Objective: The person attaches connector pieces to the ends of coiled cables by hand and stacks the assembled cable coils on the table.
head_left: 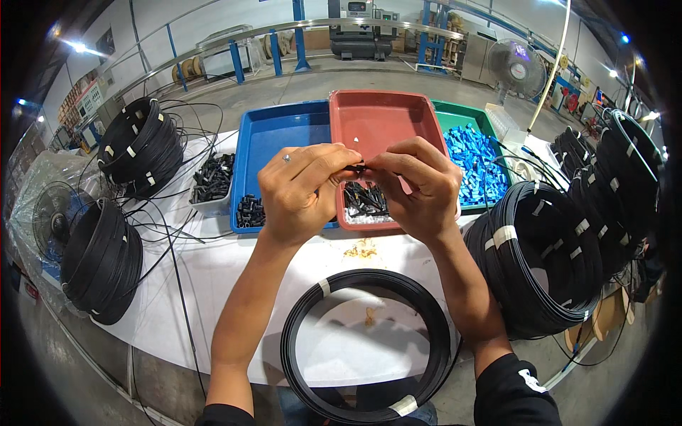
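Observation:
Both hands meet above the red tray. My left hand pinches a small black part, too small to name. The fingertips of my right hand close on the same part from the other side. Below them, small black and white pieces lie in the tray's near end. A coil of black cable, bound with white tape, lies in front of me between my forearms. Its near edge reaches over the table's edge.
A blue tray with black pieces stands left, beside a small bin of black parts. A green tray holds blue connectors. Cable coils stand left; a larger stack stands right. Loose cables cross the white table.

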Demonstrator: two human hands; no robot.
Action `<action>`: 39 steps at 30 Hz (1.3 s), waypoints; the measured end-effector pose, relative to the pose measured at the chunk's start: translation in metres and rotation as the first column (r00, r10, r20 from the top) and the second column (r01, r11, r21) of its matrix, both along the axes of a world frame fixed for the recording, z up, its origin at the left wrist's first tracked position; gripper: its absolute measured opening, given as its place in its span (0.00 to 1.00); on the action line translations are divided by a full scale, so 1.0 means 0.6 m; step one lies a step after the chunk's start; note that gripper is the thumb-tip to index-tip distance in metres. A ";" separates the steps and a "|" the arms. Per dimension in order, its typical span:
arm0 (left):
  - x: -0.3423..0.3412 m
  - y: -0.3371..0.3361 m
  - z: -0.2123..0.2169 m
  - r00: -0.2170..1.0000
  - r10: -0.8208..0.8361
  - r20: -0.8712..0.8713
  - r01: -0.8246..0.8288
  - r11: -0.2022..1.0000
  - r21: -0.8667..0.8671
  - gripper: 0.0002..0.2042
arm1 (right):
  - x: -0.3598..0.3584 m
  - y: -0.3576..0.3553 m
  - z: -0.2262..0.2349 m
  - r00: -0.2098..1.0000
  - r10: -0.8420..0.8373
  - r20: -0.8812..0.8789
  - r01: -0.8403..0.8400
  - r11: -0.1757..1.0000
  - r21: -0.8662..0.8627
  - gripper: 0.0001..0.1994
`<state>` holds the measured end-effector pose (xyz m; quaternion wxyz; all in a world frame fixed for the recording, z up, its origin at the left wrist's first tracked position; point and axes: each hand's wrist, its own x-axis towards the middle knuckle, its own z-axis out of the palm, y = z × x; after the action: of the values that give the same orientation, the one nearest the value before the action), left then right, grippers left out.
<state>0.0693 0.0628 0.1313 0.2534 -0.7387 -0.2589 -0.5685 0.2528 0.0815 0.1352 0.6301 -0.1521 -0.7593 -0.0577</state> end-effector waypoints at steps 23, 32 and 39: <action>0.005 -0.001 -0.003 0.996 -0.007 0.093 0.005 1.000 0.020 0.05 | -0.005 -0.015 0.000 0.999 0.048 0.022 -0.045 0.990 -0.130 0.09; 0.006 -0.008 0.000 0.996 0.063 0.062 -0.065 0.997 0.035 0.06 | -0.014 -0.020 -0.004 0.998 0.067 0.005 -0.065 0.982 -0.179 0.09; -0.001 -0.008 -0.002 0.990 0.090 0.111 -0.091 0.996 0.005 0.07 | -0.011 -0.031 0.004 0.986 0.138 0.093 -0.102 0.943 -0.317 0.13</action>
<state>0.0685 0.0579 0.1298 0.2678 -0.6922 -0.3030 -0.5978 0.2460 0.0631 0.1374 0.5561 -0.1994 -0.8015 0.0928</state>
